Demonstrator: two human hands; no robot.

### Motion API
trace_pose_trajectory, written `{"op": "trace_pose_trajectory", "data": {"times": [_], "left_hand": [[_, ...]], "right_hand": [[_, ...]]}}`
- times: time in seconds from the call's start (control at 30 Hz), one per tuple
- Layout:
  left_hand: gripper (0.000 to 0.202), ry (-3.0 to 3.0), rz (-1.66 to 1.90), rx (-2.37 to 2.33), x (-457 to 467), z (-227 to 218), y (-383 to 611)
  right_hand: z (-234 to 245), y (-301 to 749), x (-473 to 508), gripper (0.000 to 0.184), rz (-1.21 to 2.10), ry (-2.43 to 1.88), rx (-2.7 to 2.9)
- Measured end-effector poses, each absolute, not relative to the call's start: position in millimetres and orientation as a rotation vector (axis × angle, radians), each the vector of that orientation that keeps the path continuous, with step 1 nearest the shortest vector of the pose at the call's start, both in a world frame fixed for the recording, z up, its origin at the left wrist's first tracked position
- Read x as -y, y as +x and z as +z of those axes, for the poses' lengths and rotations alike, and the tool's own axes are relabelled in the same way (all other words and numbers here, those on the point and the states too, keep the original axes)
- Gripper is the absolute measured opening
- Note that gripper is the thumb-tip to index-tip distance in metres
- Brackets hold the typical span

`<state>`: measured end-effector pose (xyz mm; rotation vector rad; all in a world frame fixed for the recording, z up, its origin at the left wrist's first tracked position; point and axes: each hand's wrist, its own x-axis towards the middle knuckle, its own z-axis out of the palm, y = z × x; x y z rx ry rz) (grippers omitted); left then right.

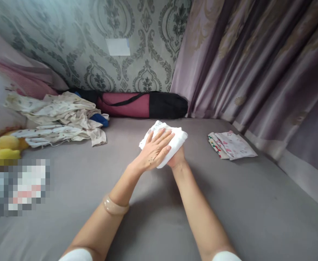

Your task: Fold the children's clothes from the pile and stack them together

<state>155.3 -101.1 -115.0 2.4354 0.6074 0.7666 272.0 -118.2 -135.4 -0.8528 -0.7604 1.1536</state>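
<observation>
A small folded white cloth [175, 139] is held above the grey bed sheet [229, 203] in the middle of the view. My left hand [155, 152] lies flat on top of it with the fingers stretched out. My right hand [177, 159] is underneath the cloth, supporting it; most of its fingers are hidden by the fabric. A pale bangle [115, 206] sits on my left wrist.
A folded patterned cloth stack [232, 145] lies to the right. A heap of unfolded light clothes [61, 119] lies at the left. A maroon and black bag [142, 105] rests along the wall. Curtains [270, 72] hang at the right. A yellow soft toy [3, 148] sits far left.
</observation>
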Motion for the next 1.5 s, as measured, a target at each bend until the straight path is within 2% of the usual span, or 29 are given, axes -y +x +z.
{"op": "trace_pose_trajectory", "data": {"times": [0.13,0.27,0.47,0.57,0.77,0.87,0.97,1.07,1.13,1.2,1.3,1.4,1.5], "left_hand": [[0.059,2.229,1.070,-0.731,99,-120,158],[0.060,1.762,1.367,-0.921,97,-121,161],[0.044,1.780,1.236,-0.801,100,-125,168],[0.038,1.546,1.092,-0.715,102,-141,178],[0.050,0.667,0.859,-0.702,92,-175,189],[0.048,0.443,0.817,-0.573,79,-174,179],[0.041,0.306,0.859,-0.458,67,-168,163],[0.042,0.223,0.908,-0.442,62,-160,153],[0.046,0.224,0.881,-0.426,63,-155,153],[0.048,0.265,0.826,-0.386,68,-150,157],[0.046,0.335,0.778,-0.310,79,-144,165],[0.045,0.368,0.771,-0.297,87,-142,171],[0.044,0.426,0.774,-0.336,87,-144,171]], "right_hand": [[-128,273,117,0.054,1.415,-0.530,0.629],[-118,284,118,0.052,1.397,-0.447,0.511],[-118,289,116,0.042,1.395,-0.592,0.472],[-123,280,113,0.034,1.475,-0.781,0.357],[-124,271,116,0.024,1.487,-1.144,0.217],[-123,272,121,0.033,1.470,-1.343,0.398],[-123,273,125,0.048,1.230,-1.588,0.816],[-117,272,130,0.056,0.527,-1.822,1.183],[-109,272,134,0.058,0.075,-1.834,1.319],[-104,271,137,0.059,-0.185,-1.800,1.382],[-114,266,135,0.059,-0.194,-1.793,1.518],[-137,259,127,0.058,0.114,-1.791,1.699],[-145,260,124,0.058,0.325,-1.682,1.643]]}}
